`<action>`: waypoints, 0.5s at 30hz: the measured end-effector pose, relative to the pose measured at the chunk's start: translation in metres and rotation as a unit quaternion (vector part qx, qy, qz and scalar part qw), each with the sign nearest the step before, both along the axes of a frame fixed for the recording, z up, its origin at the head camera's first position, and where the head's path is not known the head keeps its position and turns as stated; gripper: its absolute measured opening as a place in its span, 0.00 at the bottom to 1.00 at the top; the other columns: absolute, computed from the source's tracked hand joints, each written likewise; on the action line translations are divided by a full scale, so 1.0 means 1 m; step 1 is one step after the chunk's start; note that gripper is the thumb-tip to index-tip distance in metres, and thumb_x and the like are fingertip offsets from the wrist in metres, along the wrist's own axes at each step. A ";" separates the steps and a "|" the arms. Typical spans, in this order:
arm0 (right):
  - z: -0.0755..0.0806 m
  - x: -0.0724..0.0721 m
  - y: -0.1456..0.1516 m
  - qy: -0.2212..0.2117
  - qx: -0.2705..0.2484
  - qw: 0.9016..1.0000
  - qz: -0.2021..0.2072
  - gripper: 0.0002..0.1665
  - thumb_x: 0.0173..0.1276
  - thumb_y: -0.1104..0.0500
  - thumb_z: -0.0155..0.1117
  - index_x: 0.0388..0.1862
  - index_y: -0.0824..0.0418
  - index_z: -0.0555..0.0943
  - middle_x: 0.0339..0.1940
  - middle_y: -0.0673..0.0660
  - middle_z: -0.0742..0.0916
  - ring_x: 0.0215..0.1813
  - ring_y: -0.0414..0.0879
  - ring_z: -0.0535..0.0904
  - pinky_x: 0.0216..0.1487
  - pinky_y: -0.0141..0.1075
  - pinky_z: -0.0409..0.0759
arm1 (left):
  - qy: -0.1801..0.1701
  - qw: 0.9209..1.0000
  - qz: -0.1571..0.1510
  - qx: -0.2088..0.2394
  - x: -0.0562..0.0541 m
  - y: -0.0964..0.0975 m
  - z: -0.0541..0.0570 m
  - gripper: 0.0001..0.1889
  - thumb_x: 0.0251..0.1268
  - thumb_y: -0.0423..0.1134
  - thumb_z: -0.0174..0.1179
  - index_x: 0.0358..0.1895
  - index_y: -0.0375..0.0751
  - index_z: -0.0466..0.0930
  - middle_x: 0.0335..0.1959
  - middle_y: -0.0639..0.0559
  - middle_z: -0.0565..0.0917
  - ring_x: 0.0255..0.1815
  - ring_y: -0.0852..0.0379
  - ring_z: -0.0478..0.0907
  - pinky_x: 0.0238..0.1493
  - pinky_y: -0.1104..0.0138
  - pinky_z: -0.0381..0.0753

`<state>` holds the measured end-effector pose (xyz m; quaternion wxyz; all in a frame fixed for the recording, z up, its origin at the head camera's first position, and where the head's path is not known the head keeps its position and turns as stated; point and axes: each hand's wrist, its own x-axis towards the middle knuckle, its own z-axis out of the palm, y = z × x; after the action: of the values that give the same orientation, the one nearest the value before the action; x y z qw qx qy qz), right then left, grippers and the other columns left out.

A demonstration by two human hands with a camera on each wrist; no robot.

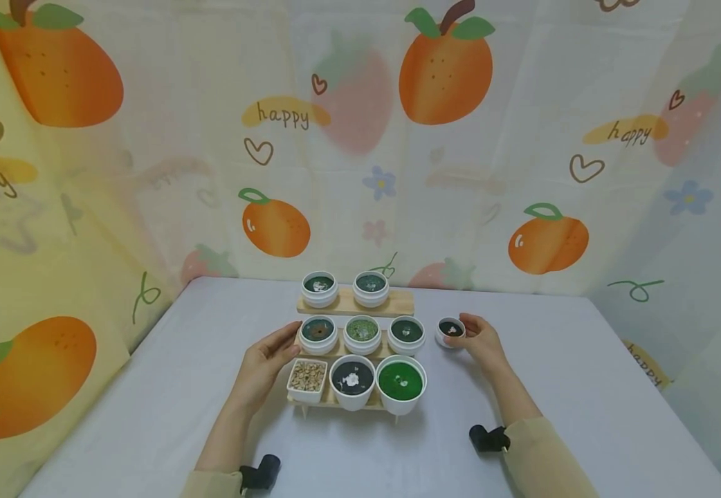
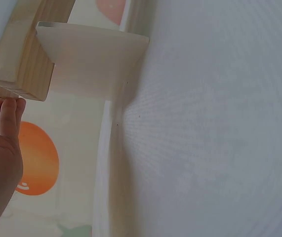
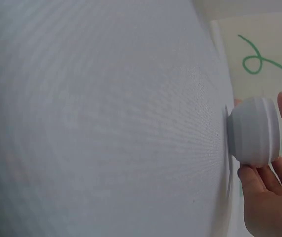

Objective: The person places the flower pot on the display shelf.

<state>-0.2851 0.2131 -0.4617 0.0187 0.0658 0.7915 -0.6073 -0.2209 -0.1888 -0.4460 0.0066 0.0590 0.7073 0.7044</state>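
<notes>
My left hand [image 1: 265,365] is at the left end of a tiered wooden stand [image 1: 343,350], its thumb and fingers on either side of the middle shelf's end. In the left wrist view the fingertips meet the end of a wooden board [image 2: 34,69]. Right of the stand, my right hand [image 1: 484,344] grips a small round white pot [image 1: 450,333] with a dark filling and pale bits on top. From the right wrist view, fingers and thumb hold opposite sides of this ribbed pot [image 3: 253,132], its base right at the white cloth.
Two round pots stand on the back shelf, three on the middle one. In front are a square dish [image 1: 307,377] of tan pieces, a cup [image 1: 352,382] with a dark filling and a cup [image 1: 401,380] with a green one. Fruit-printed cloth [image 1: 348,207] hangs behind the white table [image 1: 167,387].
</notes>
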 end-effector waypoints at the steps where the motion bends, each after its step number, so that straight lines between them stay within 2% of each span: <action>1: 0.000 0.000 0.000 -0.001 0.006 1.000 0.001 0.46 0.58 0.65 0.72 0.73 0.70 0.62 0.73 0.71 0.71 0.74 0.61 0.67 0.77 0.47 0.67 | 0.000 1.000 0.000 0.000 0.000 0.000 0.000 0.30 0.69 0.35 0.60 0.72 0.32 0.64 0.74 0.37 0.67 0.58 0.80 0.75 0.61 0.83 0.76; 3: -0.001 0.001 0.000 -0.006 0.013 1.000 0.000 0.45 0.58 0.64 0.72 0.73 0.70 0.63 0.72 0.71 0.71 0.73 0.61 0.69 0.73 0.42 0.71 | -0.001 1.000 -0.001 -0.001 0.000 0.000 0.000 0.30 0.69 0.35 0.60 0.72 0.33 0.64 0.74 0.38 0.67 0.58 0.80 0.75 0.61 0.83 0.76; 6: -0.001 0.002 0.001 -0.009 0.025 1.000 0.001 0.45 0.59 0.63 0.72 0.73 0.70 0.64 0.71 0.71 0.73 0.70 0.61 0.72 0.61 0.28 0.75 | -0.005 1.000 -0.001 -0.003 0.000 0.000 0.000 0.30 0.69 0.36 0.60 0.72 0.33 0.64 0.74 0.38 0.68 0.58 0.80 0.75 0.61 0.83 0.76; 9: -0.002 0.003 0.001 -0.006 0.035 0.999 0.003 0.44 0.59 0.63 0.73 0.72 0.70 0.64 0.69 0.72 0.74 0.68 0.61 0.74 0.49 0.19 0.73 | -0.008 1.000 -0.001 -0.003 0.000 0.000 0.000 0.30 0.69 0.36 0.60 0.72 0.34 0.64 0.74 0.39 0.68 0.58 0.80 0.75 0.61 0.83 0.76; 11: -0.003 0.002 0.001 -0.003 0.041 0.999 0.005 0.44 0.59 0.63 0.73 0.72 0.69 0.65 0.69 0.72 0.75 0.67 0.61 0.74 0.48 0.18 0.72 | -0.009 1.000 -0.001 -0.003 0.000 0.000 0.000 0.30 0.69 0.36 0.60 0.72 0.34 0.64 0.74 0.39 0.68 0.58 0.80 0.75 0.61 0.83 0.76; 15: -0.004 0.002 0.000 0.002 0.059 0.998 0.011 0.44 0.59 0.62 0.73 0.72 0.69 0.65 0.69 0.72 0.75 0.67 0.61 0.74 0.52 0.23 0.74 | -0.009 1.000 0.002 -0.001 0.000 0.000 0.001 0.30 0.69 0.35 0.60 0.72 0.33 0.64 0.74 0.39 0.68 0.58 0.80 0.75 0.61 0.83 0.76</action>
<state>-0.2830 0.2126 -0.4653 0.0196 0.0568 0.8266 -0.5596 -0.2205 -0.1889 -0.4452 0.0122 0.0512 0.7084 0.7039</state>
